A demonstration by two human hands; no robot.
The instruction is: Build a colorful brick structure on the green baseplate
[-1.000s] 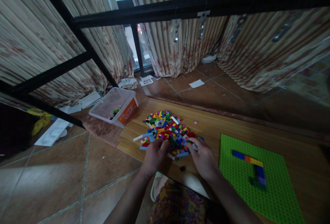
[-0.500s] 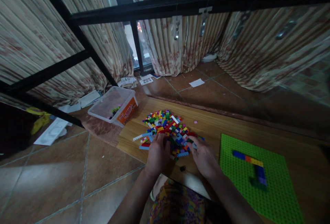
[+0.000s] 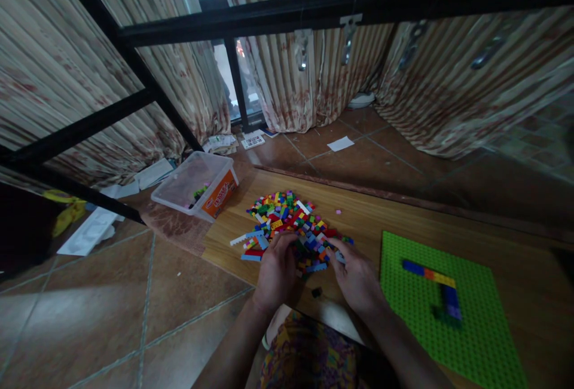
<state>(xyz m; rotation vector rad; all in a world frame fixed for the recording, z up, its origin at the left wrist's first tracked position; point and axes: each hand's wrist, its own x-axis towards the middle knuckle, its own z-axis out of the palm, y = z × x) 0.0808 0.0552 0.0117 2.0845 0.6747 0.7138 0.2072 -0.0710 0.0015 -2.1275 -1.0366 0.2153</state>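
Both hands, left hand (image 3: 275, 270) and right hand (image 3: 356, 275), rest with bent fingers on the near edge of the brick pile (image 3: 291, 221); any grip cannot be told.

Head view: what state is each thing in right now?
Brick pile: loose, heaped on the board.
Left hand: fingers in the pile.
Right hand: fingers at the pile's edge.
Green baseplate: flat, few bricks attached.
Plastic tub: open, nearly empty.

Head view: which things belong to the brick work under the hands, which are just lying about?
In use:
- brick pile, both hands in it: left hand, right hand
- green baseplate with a few bricks on it
- wooden board beneath

Lying about:
- plastic tub
- papers by the curtain
- white tray
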